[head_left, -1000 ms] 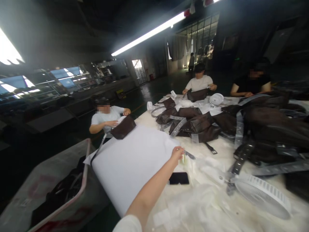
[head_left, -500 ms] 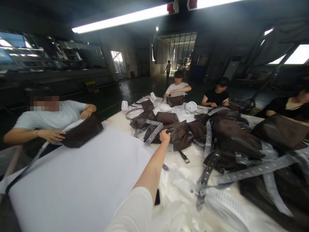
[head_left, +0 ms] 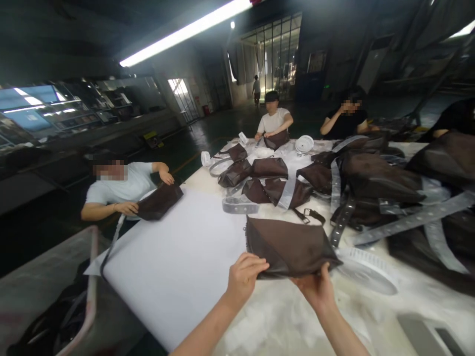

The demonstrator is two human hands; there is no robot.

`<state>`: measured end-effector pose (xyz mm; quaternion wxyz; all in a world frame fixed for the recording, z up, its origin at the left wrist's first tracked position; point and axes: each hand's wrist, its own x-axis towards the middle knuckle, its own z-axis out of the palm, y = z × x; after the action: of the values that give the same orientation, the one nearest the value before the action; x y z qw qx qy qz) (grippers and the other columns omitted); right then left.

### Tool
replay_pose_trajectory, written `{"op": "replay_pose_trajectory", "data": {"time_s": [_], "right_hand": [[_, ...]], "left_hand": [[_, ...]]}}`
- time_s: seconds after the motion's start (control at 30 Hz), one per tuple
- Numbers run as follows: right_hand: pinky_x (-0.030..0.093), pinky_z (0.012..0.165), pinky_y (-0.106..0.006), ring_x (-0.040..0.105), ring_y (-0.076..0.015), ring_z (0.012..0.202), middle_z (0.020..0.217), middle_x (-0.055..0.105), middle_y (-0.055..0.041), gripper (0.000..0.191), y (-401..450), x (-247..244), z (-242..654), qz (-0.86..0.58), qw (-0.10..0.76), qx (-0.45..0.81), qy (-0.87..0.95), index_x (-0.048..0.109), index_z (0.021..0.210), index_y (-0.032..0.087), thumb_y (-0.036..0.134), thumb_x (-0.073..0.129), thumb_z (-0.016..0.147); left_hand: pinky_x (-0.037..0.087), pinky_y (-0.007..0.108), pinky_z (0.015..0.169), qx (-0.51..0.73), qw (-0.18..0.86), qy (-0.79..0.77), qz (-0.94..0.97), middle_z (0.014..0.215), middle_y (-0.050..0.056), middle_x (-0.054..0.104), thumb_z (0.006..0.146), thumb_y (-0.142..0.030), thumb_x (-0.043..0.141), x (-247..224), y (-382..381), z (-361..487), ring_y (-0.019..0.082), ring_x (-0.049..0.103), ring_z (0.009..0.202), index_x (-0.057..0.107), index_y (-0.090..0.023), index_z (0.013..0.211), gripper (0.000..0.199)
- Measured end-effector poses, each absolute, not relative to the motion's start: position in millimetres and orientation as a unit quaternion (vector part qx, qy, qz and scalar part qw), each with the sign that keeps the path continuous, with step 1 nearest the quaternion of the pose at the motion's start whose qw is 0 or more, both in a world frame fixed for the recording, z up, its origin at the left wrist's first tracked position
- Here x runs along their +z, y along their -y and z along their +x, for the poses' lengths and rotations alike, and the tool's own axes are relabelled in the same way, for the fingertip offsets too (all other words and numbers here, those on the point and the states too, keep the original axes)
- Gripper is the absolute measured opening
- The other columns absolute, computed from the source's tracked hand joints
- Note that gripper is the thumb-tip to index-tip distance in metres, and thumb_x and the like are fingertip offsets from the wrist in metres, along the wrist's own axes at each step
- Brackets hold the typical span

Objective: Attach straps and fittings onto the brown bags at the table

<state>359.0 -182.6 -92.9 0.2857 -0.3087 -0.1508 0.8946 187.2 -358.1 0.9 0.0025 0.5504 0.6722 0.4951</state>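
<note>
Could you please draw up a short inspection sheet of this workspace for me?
Surface: a white sheet lies on a table covered in white plastic film.
Job's things: a dark brown bag, held up by both hands.
Clutter: stacked brown bags, grey perforated straps and a white ribbed round disc beside the held bag.
Hands: the left hand and right hand grip the bag's lower edge, apart from each other.
Cables: nothing seen.
Surroundings: co-workers sit around the table, one in a pale T-shirt handling a brown bag; a bin with a pale rim stands at left; a glazed doorway lies behind.
</note>
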Motion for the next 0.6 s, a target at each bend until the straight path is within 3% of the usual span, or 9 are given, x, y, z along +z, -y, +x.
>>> {"op": "replay_pose_trajectory", "data": {"time_s": [0.17,0.3,0.4,0.47,0.53,0.6], "right_hand": [[0.033,0.117,-0.056,0.042,-0.0268,0.142,0.127,0.07,-0.0024,0.039,216.7,-91.4,367.6,-0.328,0.364,0.863,0.126,0.072,0.099,0.03,0.054,0.08,0.07],[0.034,0.118,-0.054,0.05,-0.0295,0.136,0.113,0.076,-0.0045,0.04,242.8,-100.9,411.9,-0.321,0.35,0.867,0.152,0.072,0.093,0.028,0.052,0.084,0.064],[0.041,0.112,-0.053,0.058,-0.0318,0.124,0.1,0.077,-0.0075,0.04,260.0,-106.6,450.2,-0.346,0.299,0.865,0.205,0.071,0.085,0.024,0.049,0.087,0.058],[0.046,0.106,-0.053,0.062,-0.0322,0.115,0.095,0.076,-0.009,0.038,272.2,-112.2,473.0,-0.365,0.276,0.852,0.256,0.07,0.082,0.023,0.053,0.082,0.061],[0.049,0.101,-0.053,0.064,-0.0312,0.107,0.088,0.075,-0.0084,0.04,282.6,-119.4,493.6,-0.4,0.3,0.81,0.306,0.069,0.079,0.025,0.063,0.071,0.067],[0.051,0.1,-0.051,0.064,-0.03,0.102,0.08,0.073,-0.0062,0.041,288.1,-126.3,513.2,-0.447,0.344,0.752,0.342,0.067,0.073,0.028,0.069,0.065,0.068]], "left_hand": [[0.059,0.038,0.08,0.51,-0.001,-0.673,0.535,0.099,0.006,0.078,0.094,-0.024,0.059,15.5,434.1,232.2,0.021,0.068,0.091,0.076,-0.036,0.11,0.026],[0.06,0.039,0.082,0.502,0.165,-0.685,0.503,0.1,0.01,0.077,0.09,-0.04,0.064,41.8,467.1,250.4,0.024,0.07,0.092,0.08,-0.028,0.099,0.022],[0.057,0.042,0.091,0.48,0.196,-0.698,0.494,0.118,0.012,0.073,0.086,-0.047,0.067,55.1,464.2,245.6,0.029,0.066,0.113,0.077,-0.027,0.11,0.033],[0.047,0.047,0.108,0.469,0.17,-0.719,0.484,0.137,0.011,0.063,0.072,-0.049,0.081,53.2,445.5,241.3,0.033,0.051,0.134,0.066,-0.027,0.13,0.063],[0.04,0.048,0.113,0.43,0.243,-0.72,0.488,0.14,0.012,0.06,0.058,-0.047,0.09,44.7,422.7,242.2,0.035,0.048,0.137,0.061,-0.025,0.136,0.086],[0.05,0.043,0.101,0.364,0.394,-0.688,0.489,0.123,0.01,0.071,0.059,-0.048,0.088,36.7,406.2,249.3,0.033,0.062,0.119,0.069,-0.022,0.124,0.072]]}}
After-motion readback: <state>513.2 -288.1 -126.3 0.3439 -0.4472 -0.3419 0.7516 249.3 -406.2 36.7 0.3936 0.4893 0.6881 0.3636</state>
